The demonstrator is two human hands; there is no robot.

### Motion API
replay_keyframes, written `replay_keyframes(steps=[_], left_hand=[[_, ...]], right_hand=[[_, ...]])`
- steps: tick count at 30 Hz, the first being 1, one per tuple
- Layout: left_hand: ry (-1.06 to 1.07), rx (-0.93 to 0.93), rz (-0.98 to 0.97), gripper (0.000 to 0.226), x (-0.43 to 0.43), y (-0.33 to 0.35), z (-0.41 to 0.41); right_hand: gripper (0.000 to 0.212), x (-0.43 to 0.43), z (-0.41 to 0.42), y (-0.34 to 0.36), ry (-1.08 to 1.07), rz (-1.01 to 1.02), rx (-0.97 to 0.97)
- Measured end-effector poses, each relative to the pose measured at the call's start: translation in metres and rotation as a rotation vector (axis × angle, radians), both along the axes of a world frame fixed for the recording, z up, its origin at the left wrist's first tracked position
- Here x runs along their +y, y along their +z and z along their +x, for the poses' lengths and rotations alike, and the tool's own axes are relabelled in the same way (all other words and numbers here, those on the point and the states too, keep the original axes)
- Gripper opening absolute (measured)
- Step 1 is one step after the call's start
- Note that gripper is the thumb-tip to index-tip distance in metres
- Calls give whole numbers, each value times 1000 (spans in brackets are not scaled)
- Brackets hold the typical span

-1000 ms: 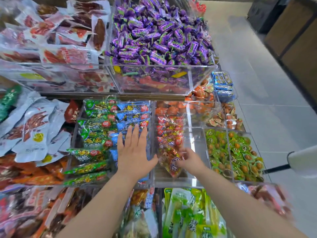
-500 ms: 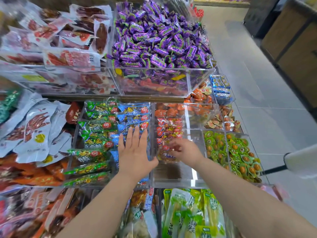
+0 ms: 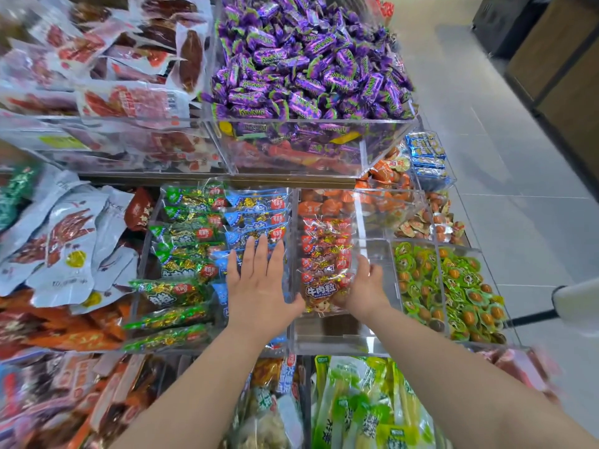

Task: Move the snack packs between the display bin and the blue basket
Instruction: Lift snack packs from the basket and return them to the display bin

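A clear acrylic display bin (image 3: 372, 335) holds a row of red snack packs (image 3: 324, 241) along its left side. The frontmost red snack pack (image 3: 321, 291) stands at the near end of that row. My right hand (image 3: 366, 286) grips it from the right, thumb hidden behind the wrapper. My left hand (image 3: 259, 283) rests flat, fingers straight, on blue snack packs (image 3: 256, 218) in the neighbouring bin. No blue basket is in view.
Green snack packs (image 3: 181, 234) fill the bin to the left. A bin of purple candies (image 3: 308, 59) stands on the higher shelf behind. Green-wrapped round snacks (image 3: 453, 293) lie to the right, and a white handle (image 3: 577, 303) shows at the right edge.
My right hand carried a red pack from the bin's front up to the row, and the pack now stands against it. My left hand stayed put.
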State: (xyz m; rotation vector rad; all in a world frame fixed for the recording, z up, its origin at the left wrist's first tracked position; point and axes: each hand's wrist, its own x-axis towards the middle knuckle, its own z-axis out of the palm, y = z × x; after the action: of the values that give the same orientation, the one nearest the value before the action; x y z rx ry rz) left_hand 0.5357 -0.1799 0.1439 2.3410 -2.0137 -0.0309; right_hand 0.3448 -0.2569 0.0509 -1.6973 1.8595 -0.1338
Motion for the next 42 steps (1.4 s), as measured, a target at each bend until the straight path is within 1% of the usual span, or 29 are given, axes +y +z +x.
replay_keyframes(steps=[1, 2, 4, 5, 6, 8, 10, 13, 14, 16, 18, 19, 21, 23, 24, 25, 27, 29, 32, 33, 35, 37, 38, 40, 41, 42], left_hand=[[2, 7, -5, 94, 0, 0, 0], [3, 10, -6, 94, 0, 0, 0], [2, 12, -7, 94, -1, 0, 0], [1, 13, -10, 94, -1, -1, 0], [0, 14, -13, 93, 0, -1, 0], [-1, 28, -22, 92, 1, -1, 0], [-6, 22, -21, 92, 1, -1, 0], [-7, 14, -24, 92, 0, -3, 1], [-8, 12, -28, 92, 1, -3, 1], [-13, 17, -40, 92, 1, -4, 0], [-21, 24, -53, 92, 1, -5, 0], [-24, 18, -55, 92, 1, -6, 0], [-22, 8, -45, 93, 0, -8, 1], [-12, -4, -24, 94, 0, -9, 1], [-9, -10, -16, 94, 0, -9, 1], [-11, -20, -3, 94, 1, -9, 1], [-22, -15, 36, 94, 0, -8, 1], [-33, -23, 86, 94, 0, 0, 1], [-56, -104, 132, 92, 2, 19, -8], [-80, -115, 127, 89, 4, 25, -15], [-185, -69, 81, 78, 12, 32, -34], [-350, 43, 40, 66, 27, 30, -60], [-455, 101, 52, 60, 35, 25, -73], [-630, 149, 201, 52, 58, 14, -101], [-667, 130, 274, 49, 72, 6, -111], [-683, 93, 296, 45, 81, -3, -111]], right_hand=[[113, -1, 0, -6, -88, 129, -56], [108, -1, 0, -11, -171, 253, -148], [85, 3, 0, -15, -271, 426, -293], [75, 4, 2, -14, -283, 453, -328], [68, 4, 4, -14, -270, 430, -354], [57, 0, 10, -13, -187, 285, -341], [55, -4, 17, -11, -192, 222, -358], [58, -5, 20, -11, -247, 233, -384], [63, -5, 19, -11, -252, 242, -383], [78, -5, 17, -11, -308, 295, -418], [95, -5, 14, -8, -399, 377, -519], [104, -3, 12, -6, -410, 401, -546], [117, 2, 7, 0, -373, 406, -489], [116, 10, 1, 11, -371, 424, -468], [110, 15, -3, 18, -376, 434, -484], [99, 19, -7, 25, -379, 424, -491], [71, 29, -15, 42, -399, 349, -507], [50, 44, -23, 61, -428, 297, -638], [30, 74, -34, 86, -459, 123, -755], [25, 85, -39, 91, -486, 58, -784], [20, 111, -54, 94, -559, -39, -843], [16, 144, -72, 92, -625, -76, -842], [14, 161, -81, 89, -669, -72, -831], [12, 198, -100, 75, -775, -80, -833], [11, 218, -109, 67, -827, -78, -801], [9, 232, -108, 59, -847, -62, -775]])
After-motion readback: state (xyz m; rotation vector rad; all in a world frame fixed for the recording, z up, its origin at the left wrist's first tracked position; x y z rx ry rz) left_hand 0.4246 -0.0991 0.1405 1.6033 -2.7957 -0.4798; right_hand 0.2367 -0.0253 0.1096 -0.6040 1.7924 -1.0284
